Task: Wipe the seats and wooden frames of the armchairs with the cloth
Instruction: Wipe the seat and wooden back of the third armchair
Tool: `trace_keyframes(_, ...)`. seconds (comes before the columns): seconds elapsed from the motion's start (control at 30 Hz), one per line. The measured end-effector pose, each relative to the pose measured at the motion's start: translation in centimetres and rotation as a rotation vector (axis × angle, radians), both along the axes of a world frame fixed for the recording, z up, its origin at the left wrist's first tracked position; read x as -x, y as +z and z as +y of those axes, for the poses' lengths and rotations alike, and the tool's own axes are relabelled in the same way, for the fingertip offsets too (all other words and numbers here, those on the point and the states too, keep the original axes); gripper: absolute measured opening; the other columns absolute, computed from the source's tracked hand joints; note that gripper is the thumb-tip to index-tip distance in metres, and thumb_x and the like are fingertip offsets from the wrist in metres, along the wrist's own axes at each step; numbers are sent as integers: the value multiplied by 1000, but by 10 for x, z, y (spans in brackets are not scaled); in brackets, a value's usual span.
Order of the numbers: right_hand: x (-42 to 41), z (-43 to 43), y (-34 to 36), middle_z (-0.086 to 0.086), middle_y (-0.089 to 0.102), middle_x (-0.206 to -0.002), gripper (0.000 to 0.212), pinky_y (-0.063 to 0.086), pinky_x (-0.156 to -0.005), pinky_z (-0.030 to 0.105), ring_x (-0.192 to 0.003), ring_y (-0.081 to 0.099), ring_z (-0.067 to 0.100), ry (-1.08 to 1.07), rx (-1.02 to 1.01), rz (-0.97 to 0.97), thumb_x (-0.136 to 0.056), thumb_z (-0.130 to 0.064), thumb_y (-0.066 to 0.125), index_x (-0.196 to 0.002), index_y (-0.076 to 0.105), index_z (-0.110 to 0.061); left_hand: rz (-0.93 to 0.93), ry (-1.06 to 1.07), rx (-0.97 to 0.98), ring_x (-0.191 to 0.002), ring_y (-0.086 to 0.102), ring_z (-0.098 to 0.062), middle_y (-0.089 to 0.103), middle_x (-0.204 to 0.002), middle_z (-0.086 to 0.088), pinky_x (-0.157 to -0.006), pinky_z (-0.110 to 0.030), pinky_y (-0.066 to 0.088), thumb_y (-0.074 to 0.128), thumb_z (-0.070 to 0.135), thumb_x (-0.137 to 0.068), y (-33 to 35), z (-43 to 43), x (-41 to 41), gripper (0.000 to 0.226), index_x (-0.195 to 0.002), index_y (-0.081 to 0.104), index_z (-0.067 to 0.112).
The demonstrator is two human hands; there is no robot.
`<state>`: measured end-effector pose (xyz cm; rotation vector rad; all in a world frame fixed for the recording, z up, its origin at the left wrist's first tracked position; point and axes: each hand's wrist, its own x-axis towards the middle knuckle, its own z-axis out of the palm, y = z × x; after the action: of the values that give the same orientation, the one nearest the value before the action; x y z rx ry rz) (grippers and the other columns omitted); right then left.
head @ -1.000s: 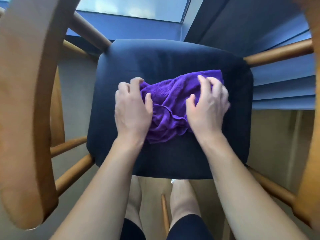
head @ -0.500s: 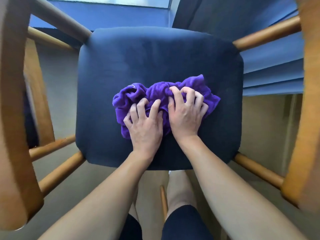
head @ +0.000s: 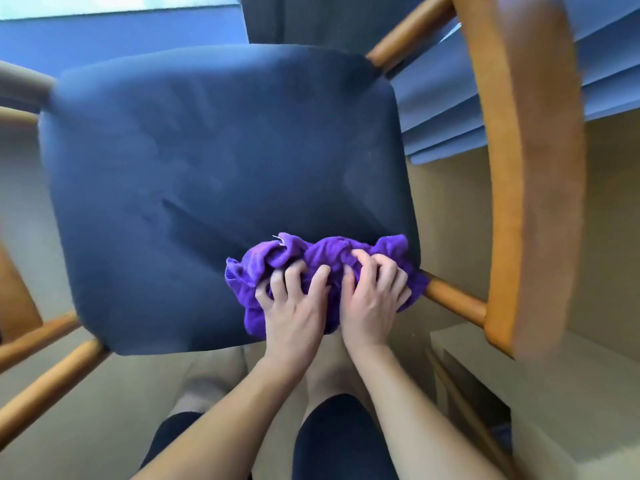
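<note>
A: In the head view, your purple cloth (head: pixel 322 261) lies bunched on the near right corner of the dark blue seat (head: pixel 207 161). Its right edge reaches the seat's side, just above a wooden rail (head: pixel 453 299).

B: Your left hand (head: pixel 294 306) and right hand (head: pixel 374 299) sit side by side on it. Each grip is closed tight, with the fingers curled into the folds and holding clumps of cloth down against the seat.

A: The curved wooden armrest (head: pixel 536 168) sweeps past on your right, blurred. The rail joins it low down.

B: On your left, two lower rails (head: pixel 48 379) run out from the seat's near corner. Your legs (head: pixel 332 382) stand below the seat's front edge, on a beige floor (head: pixel 104 410).
</note>
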<state>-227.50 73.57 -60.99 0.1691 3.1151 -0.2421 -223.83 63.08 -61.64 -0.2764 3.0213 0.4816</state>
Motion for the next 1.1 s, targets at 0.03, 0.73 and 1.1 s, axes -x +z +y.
trace_keyframes(0.03,7,-3,-2,7,59,-108,21,40,-71,45,-91,52,32,-26,18,23,-95,-31,56,-114,61,-22,28,-6,0,-107,43,-33,42,-123,-6,-90,-54,36,56,32,-93,-2,-1,7,27,-120,50,28)
trace_keyframes(0.73,265,-14,-25,5,60,-127,36,38,-73,30,-103,62,33,-209,427,172,-101,-39,48,-123,61,-14,309,8,85,-101,58,-36,62,-110,-11,-84,-50,38,50,31,-91,-16,-1,282,23,-104,63,18)
trace_keyframes(1.1,157,3,-13,7,61,-120,42,47,-77,42,-102,58,34,-314,327,74,-93,-52,51,-116,68,-21,180,-94,73,-85,55,-31,59,-95,-8,-77,-47,37,53,25,-92,1,9,182,19,-107,63,26)
